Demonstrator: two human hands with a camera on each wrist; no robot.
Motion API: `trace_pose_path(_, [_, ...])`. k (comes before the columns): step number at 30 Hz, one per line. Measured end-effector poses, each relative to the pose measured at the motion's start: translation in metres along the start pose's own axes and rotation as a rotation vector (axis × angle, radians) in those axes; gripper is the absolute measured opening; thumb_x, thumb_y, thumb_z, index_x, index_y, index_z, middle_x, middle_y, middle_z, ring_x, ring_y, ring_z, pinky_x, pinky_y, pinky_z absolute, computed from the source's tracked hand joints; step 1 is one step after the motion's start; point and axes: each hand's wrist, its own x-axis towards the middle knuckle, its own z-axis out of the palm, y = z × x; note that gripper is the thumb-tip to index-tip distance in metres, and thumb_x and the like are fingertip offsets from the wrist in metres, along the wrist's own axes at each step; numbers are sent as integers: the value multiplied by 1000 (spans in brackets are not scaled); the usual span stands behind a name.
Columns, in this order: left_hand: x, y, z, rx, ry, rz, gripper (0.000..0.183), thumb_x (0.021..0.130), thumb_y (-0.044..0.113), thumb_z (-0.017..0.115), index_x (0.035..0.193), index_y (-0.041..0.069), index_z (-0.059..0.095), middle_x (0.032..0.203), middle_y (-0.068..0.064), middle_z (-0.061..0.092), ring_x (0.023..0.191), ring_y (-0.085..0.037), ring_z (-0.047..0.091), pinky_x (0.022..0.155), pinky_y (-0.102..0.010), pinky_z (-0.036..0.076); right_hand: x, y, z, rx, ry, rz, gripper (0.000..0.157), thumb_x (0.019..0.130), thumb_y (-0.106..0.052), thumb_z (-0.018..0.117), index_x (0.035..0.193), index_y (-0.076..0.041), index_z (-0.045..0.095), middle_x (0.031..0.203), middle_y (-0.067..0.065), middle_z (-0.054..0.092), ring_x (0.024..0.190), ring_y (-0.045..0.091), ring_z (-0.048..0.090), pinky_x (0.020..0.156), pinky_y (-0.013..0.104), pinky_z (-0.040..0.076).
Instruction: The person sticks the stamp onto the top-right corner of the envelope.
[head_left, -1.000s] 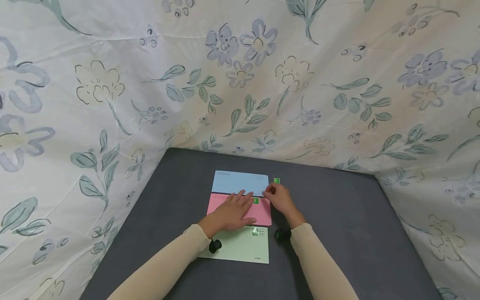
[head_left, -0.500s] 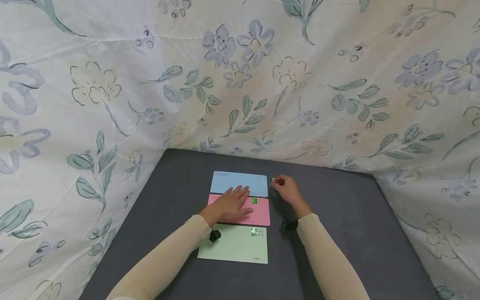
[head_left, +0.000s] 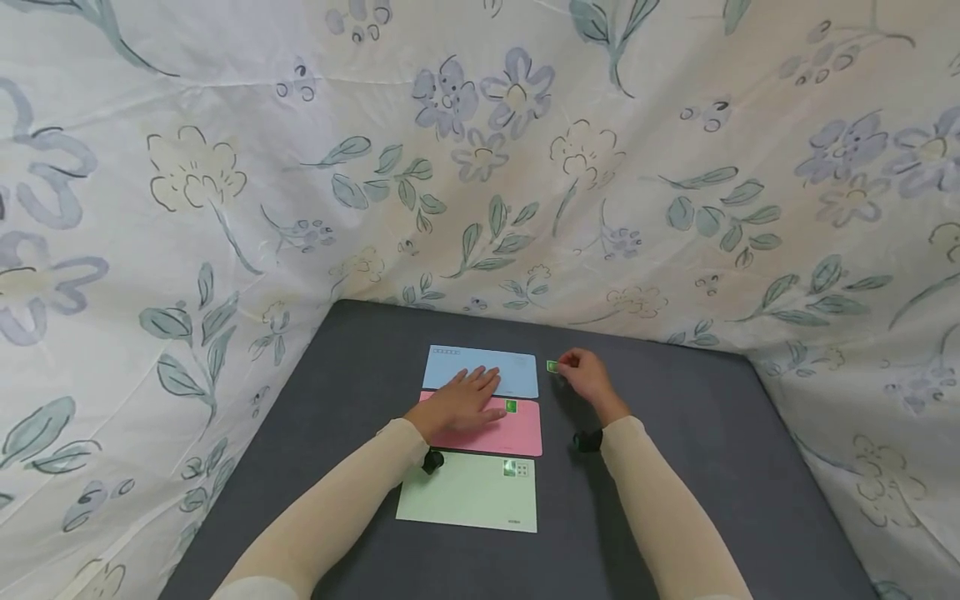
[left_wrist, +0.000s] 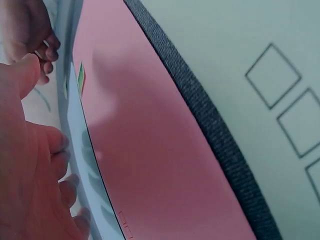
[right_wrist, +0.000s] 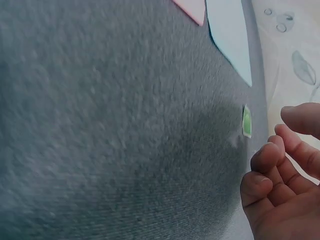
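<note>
A blue envelope point(head_left: 517, 367), a pink envelope point(head_left: 521, 433) and a pale green envelope point(head_left: 480, 500) lie in a column on the dark cloth. My left hand point(head_left: 461, 404) rests flat over the pink and blue ones, fingers spread. To the right of the blue envelope lies a small green stamp point(head_left: 552, 366). Its right edge meets the fingertips of my right hand point(head_left: 588, 379) in the head view. The right wrist view shows the stamp point(right_wrist: 247, 121) on the cloth, with the loosely curled right fingers point(right_wrist: 265, 157) beside it and thumb and forefinger slightly apart.
The pink envelope carries a green stamp point(head_left: 511, 407) at its upper right. Another stamp point(head_left: 510, 467) with a square mark beside it is on the pale green envelope. A floral curtain point(head_left: 480, 208) hangs around the dark table point(head_left: 712, 467).
My right hand has moved right, from the blue envelope's edge to the loose stamp. The stamp was upright in the head view and now lies sideways. My left hand stays on the envelopes.
</note>
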Motion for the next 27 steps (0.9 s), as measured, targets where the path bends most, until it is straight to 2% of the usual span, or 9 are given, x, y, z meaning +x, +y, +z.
trace_pose_path(7, [13, -7, 7, 20, -36, -14, 85, 113, 65, 32, 175, 10, 14, 182, -3, 7, 167, -26, 4, 133, -47, 6, 8, 7, -1, 5, -15, 31, 19, 110, -11, 64, 121, 4, 68, 114, 20, 67, 99, 32, 63, 84, 42, 56])
trace_pose_path(15, [18, -9, 4, 40, -43, -13, 82, 114, 63, 31, 175, 10, 16, 182, -4, 10, 167, -26, 6, 133, -47, 7, 22, 9, -3, -34, -36, 61, 20, 111, -12, 62, 123, 3, 68, 119, 22, 67, 104, 35, 63, 90, 48, 57])
trace_pose_path(21, [19, -8, 1, 40, -38, 6, 82, 114, 62, 32, 174, 8, 20, 181, -6, 13, 166, -29, 10, 133, -48, 11, 30, 12, -3, -93, -58, 83, 20, 111, -12, 61, 120, 4, 69, 114, 20, 69, 98, 32, 66, 84, 45, 58])
trace_pose_path(27, [22, -10, 3, 35, -42, -13, 81, 114, 61, 31, 175, 9, 17, 182, -3, 11, 167, -26, 7, 133, -45, 9, 39, 8, -2, -140, -81, 80, 20, 110, -14, 63, 116, 3, 71, 106, 17, 69, 92, 29, 64, 79, 41, 55])
